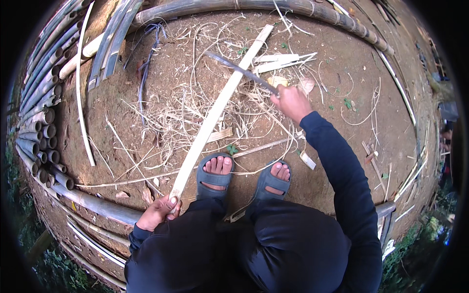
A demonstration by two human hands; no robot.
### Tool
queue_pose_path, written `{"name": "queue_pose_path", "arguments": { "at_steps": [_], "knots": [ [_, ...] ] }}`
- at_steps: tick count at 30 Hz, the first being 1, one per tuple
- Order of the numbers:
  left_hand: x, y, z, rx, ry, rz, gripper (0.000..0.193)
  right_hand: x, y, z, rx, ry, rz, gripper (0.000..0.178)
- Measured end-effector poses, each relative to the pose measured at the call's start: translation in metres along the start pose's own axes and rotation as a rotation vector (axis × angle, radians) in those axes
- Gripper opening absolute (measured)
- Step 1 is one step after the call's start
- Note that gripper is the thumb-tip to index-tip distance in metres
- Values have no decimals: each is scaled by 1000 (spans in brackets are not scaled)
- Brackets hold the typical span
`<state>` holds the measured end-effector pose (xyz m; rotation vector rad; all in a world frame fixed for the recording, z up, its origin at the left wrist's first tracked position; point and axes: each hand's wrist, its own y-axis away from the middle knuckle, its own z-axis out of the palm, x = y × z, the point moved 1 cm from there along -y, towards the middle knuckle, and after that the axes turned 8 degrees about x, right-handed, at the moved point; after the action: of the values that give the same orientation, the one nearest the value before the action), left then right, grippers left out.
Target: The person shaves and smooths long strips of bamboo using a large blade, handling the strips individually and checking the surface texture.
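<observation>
My left hand (160,213) is closed round the near end of a long, pale bamboo strip (215,115), beside my left knee. The strip slants away from me to the upper right, past my feet. In my right hand (291,102) is a knife (256,79) with a long, narrow, dark blade, gripped by its handle. The blade lies across the far part of the strip and its tip points to the upper left. Whether the edge touches the strip I cannot tell. Thin curled bamboo shavings (171,129) cover the ground under the strip.
A stack of cut bamboo poles (49,117) lies at the left. One thick bamboo pole (312,9) runs across the far side. Split pale pieces (278,62) lie beyond the blade. My sandalled feet (215,176) stand close to the strip. Another bamboo pole (102,205) lies behind my left hand.
</observation>
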<state>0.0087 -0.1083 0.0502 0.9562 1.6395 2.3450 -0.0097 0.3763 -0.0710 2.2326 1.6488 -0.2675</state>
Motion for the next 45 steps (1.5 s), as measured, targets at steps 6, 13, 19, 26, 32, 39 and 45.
{"name": "queue_pose_path", "arguments": {
  "at_steps": [6, 13, 19, 26, 32, 39, 45],
  "knots": [
    [5, 4, 3, 29, -37, -33, 27, 25, 0, 6, 15, -3, -6, 31],
    [2, 7, 4, 50, -17, -12, 27, 36, -31, -18, 143, 125, 139, 36],
    [4, -2, 24, 197, -147, 66, 27, -53, 68, 0, -4, -75, -120, 29],
    [9, -5, 50, 401, -307, 234, 27, -166, 163, 15, -92, -213, -665, 44],
    [3, -5, 51, 400, -374, 209, 29, -113, 121, 17, 35, -250, -115, 37],
    [8, 6, 58, 532, -554, 252, 34, -158, 151, 11, 86, -245, -556, 35],
    [4, 0, 52, 464, -496, 235, 33, -92, 102, 8, 19, -57, -154, 36]
  ]
}}
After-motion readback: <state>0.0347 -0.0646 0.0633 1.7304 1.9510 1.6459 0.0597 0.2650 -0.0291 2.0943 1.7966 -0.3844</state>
